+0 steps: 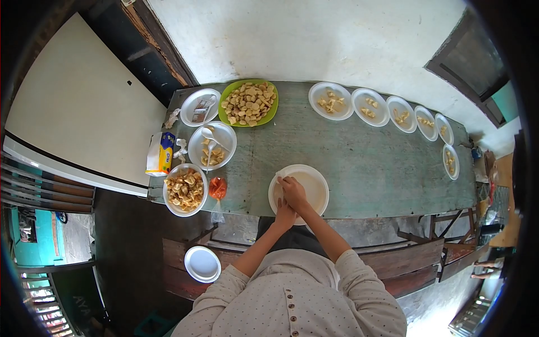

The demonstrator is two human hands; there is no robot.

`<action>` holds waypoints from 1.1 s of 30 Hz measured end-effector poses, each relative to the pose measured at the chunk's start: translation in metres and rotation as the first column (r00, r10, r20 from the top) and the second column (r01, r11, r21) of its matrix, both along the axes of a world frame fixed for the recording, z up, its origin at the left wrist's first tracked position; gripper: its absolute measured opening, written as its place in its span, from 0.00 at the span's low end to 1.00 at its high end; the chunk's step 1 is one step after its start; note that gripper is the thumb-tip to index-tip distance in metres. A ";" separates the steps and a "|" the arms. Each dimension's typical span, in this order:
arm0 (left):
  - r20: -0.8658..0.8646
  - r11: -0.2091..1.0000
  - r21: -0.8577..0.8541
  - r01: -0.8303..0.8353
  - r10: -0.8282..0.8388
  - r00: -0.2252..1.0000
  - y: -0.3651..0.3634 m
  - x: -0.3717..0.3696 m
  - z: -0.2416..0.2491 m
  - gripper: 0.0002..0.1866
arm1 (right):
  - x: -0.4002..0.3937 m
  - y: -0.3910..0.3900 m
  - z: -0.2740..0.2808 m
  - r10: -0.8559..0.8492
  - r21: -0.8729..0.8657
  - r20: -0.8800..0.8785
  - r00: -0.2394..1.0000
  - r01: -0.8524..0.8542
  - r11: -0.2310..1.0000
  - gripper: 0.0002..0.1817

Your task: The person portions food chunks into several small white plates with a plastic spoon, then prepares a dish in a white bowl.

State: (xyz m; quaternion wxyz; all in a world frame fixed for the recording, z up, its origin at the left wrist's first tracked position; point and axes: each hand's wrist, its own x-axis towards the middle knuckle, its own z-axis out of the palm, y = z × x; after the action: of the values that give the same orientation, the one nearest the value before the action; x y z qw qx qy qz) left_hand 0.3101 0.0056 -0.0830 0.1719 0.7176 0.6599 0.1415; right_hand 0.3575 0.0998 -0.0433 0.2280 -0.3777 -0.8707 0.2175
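Observation:
A white foam plate (314,178) lies near the front edge of the table, right before me. My right hand (293,192) is closed over the left part of this plate, with a piece of white tissue (278,176) showing at its fingertips. Just below it, my left hand (285,214) grips the plate's near left rim; its fingers are partly covered by the right hand and wrist.
Several plates with small yellowish pieces (331,101) line the table's back right. A green plate of chunks (249,103), a bowl with spoons (212,145), a filled bowl (185,190), a red sauce bag (218,188) and a tissue pack (160,154) stand left. A white stack (202,264) rests on the bench.

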 end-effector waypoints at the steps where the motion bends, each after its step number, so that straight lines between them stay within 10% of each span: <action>1: -0.011 1.000 0.013 0.003 -0.003 1.000 0.000 0.000 0.001 0.29 | 0.000 0.000 -0.001 -0.001 0.001 0.000 1.000 0.001 1.000 0.14; 19: -0.032 0.995 -0.099 -0.006 0.003 0.999 0.005 0.002 0.019 0.32 | 0.011 0.018 0.003 0.012 0.098 0.209 0.978 -0.033 0.995 0.17; 33: -0.014 0.996 -0.088 -0.022 0.021 1.000 0.005 0.002 0.027 0.40 | 0.059 0.041 0.012 -0.286 -0.045 0.365 0.886 0.324 0.945 0.19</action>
State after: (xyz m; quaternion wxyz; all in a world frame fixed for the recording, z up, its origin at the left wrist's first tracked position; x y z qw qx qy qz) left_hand 0.3122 0.0101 -0.0561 0.1976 0.7031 0.6743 0.1091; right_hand 0.4166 0.1405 -0.0309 0.0790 -0.5543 -0.8144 0.1526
